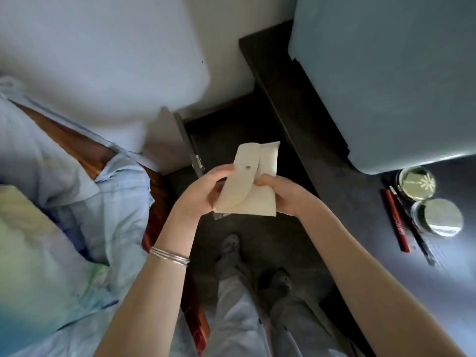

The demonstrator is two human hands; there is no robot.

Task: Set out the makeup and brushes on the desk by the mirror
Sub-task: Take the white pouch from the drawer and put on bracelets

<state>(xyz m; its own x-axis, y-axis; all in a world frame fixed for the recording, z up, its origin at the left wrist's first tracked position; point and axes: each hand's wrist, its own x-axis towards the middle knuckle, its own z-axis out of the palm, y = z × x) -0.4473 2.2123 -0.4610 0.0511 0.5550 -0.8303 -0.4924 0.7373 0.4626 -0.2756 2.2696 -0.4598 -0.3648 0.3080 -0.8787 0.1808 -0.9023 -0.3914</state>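
The head view looks straight down on a cream fabric pouch with a fold-over flap and one round metal snap (pixel 253 180), held in mid-air over the dark floor between the bed on the left and the dark worktop (pixel 360 202) on the right. The left hand (pixel 199 194) pinches the flap's left edge, thumb on top and fingers curled behind; the right hand (pixel 279 195) clasps the pouch's right side with its fingers wrapped round, so both grips are closed on the pouch. The pouch looks light and soft: the cloth creases and bends where the fingers press, so it should give no support of its own and will likely sag if taken by one corner. Holding the body with one hand while the other lifts the flap near the snap seems the sound way to take it. What is inside cannot be seen. On the worktop, at the far right, lie four things already set out: one round gold-lidded compact with a snowflake pattern (pixel 417 182), one round jar with a mirrored silver lid (pixel 438 217) just near of it and touching or nearly so, one slim red pencil (pixel 396 220), and one slim dark pencil (pixel 412 228) lying alongside it. The two lidded pieces look hard and smooth, probably slippery and apt to roll on edge; the pencils are thin, stiff and likely to roll. Two silver bangles (pixel 170 256) circle the left wrist.
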